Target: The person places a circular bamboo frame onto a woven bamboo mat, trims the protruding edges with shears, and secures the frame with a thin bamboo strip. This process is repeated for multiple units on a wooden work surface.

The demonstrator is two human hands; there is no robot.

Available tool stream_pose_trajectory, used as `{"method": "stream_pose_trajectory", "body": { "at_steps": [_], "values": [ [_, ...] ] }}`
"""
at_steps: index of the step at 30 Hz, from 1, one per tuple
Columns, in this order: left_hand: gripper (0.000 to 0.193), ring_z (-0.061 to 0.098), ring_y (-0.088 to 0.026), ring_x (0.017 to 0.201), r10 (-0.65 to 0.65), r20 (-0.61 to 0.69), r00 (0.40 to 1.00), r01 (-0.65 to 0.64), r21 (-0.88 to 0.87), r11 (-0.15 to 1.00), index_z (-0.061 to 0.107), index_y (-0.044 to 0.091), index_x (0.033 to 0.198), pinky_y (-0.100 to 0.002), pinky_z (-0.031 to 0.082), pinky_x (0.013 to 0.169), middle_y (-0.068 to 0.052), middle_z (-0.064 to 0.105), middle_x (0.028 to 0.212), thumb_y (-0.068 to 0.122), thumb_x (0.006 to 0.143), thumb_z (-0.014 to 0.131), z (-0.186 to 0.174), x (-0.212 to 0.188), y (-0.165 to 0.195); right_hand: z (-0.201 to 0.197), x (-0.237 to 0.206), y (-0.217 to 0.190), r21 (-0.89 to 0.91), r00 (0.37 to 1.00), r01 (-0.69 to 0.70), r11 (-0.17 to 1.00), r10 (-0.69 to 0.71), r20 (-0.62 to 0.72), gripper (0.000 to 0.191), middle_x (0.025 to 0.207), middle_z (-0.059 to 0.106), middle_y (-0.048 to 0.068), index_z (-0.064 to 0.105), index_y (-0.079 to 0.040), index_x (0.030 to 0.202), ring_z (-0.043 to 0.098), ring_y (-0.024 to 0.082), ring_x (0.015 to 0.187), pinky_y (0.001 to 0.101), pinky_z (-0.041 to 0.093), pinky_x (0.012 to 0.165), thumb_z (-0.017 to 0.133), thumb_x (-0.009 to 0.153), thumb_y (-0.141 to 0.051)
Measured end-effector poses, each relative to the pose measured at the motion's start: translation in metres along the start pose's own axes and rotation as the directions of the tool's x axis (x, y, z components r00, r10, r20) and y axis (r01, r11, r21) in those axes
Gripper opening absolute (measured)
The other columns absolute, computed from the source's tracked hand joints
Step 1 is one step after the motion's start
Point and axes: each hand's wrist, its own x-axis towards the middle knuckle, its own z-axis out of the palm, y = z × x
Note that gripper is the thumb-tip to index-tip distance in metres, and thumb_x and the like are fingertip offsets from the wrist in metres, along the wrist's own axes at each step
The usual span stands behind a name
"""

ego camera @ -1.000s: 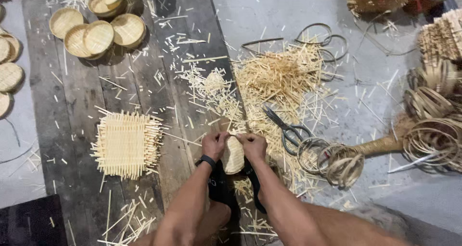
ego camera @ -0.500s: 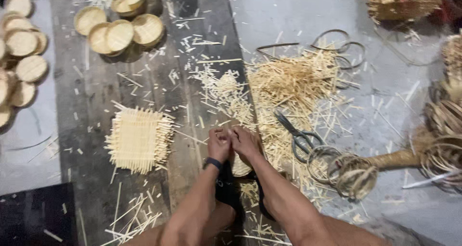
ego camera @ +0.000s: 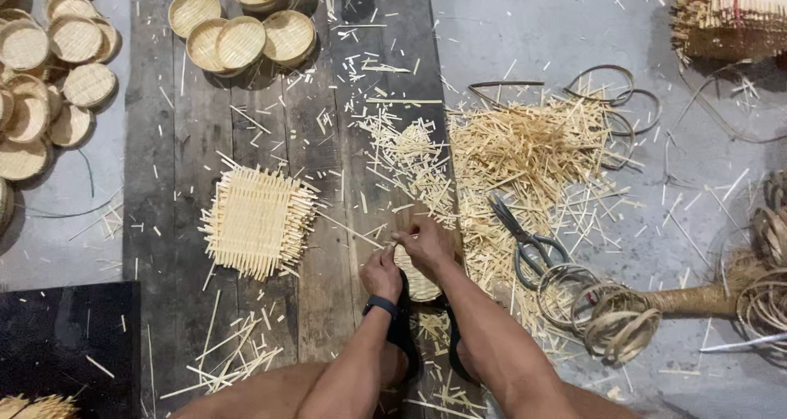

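Head view: left hand and right hand, fingers clamped on a small round woven tray held over the plank floor; a loosened pinch could let the weave spring, and scissors lie near.

A floor-level basket-weaving workshop.
Worn wooden planks on a concrete floor are strewn with bamboo offcuts; finished round trays pile up beside a square woven mat, scissors and coiled rims.
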Motion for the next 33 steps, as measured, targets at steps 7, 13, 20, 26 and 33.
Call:
{"method": "stream_pose_trajectory", "body": {
  "at_steps": [7,13,20,26,33],
  "values": [
    [0.039,0.068,-0.027,0.072,-0.038,0.236,0.971,0.107,-0.288,0.951,0.071,0.001,0.093,-0.039,0.054,0.067,-0.014,0.072,0.075,0.04,0.089,0.072,-0.023,0.01,-0.003,-0.003,-0.015,-0.006,0.185,0.992,-0.129,0.974,0.124,0.037,0.031,0.11,0.072,0.005,0.078,-0.013,0.087,0.067,0.021,0.103,0.0419,0.049,0.09,0.08,0.079,-0.043],
    [0.048,0.067,-0.042,0.093,0.463,0.295,0.836,-0.501,0.068,0.863,0.071,0.003,0.115,-0.05,0.053,0.083,-0.023,0.073,0.1,0.029,0.077,0.084,-0.032,0.02,0.033,-0.118,-0.029,0.015,0.006,0.993,0.074,0.997,-0.073,-0.096,0.019,0.12,0.067,0.009,0.078,-0.014,0.103,0.064,0.023,0.104,0.0389,0.054,0.092,0.072,0.094,-0.029],
    [0.041,0.062,-0.036,0.114,0.657,0.458,0.598,-0.666,-0.171,0.726,0.069,0.008,0.115,-0.046,0.05,0.101,-0.015,0.071,0.117,0.014,0.074,0.074,-0.035,0.002,0.063,-0.314,-0.113,0.066,-0.802,0.983,0.088,0.591,-0.184,-0.028,0.025,0.1,0.077,0.01,0.081,-0.016,0.099,0.07,0.03,0.095,0.0454,0.056,0.082,0.074,0.091,-0.038],
    [0.036,0.053,-0.043,0.111,0.79,0.552,0.268,-0.923,-0.089,0.375,0.059,0.002,0.107,-0.052,0.049,0.093,-0.019,0.058,0.115,0.007,0.073,0.07,-0.041,-0.04,0.001,-0.251,-0.106,0.17,-0.378,0.994,-0.104,0.92,0.104,-0.02,0.03,0.094,0.079,0.009,0.079,-0.012,0.104,0.074,0.026,0.082,0.0426,0.058,0.08,0.076,0.088,-0.038],
    [0.063,0.05,-0.041,0.116,0.515,0.522,0.679,-0.681,0.188,0.708,0.054,0.004,0.126,-0.056,0.044,0.099,-0.023,0.053,0.121,0.035,0.079,0.081,-0.016,-0.066,-0.009,-0.146,-0.067,0.232,-0.477,0.966,0.021,0.879,-0.14,-0.216,0.046,0.108,0.069,0.023,0.068,-0.002,0.108,0.068,0.037,0.095,0.0501,0.054,0.083,0.085,0.074,-0.027]
  ]
}}
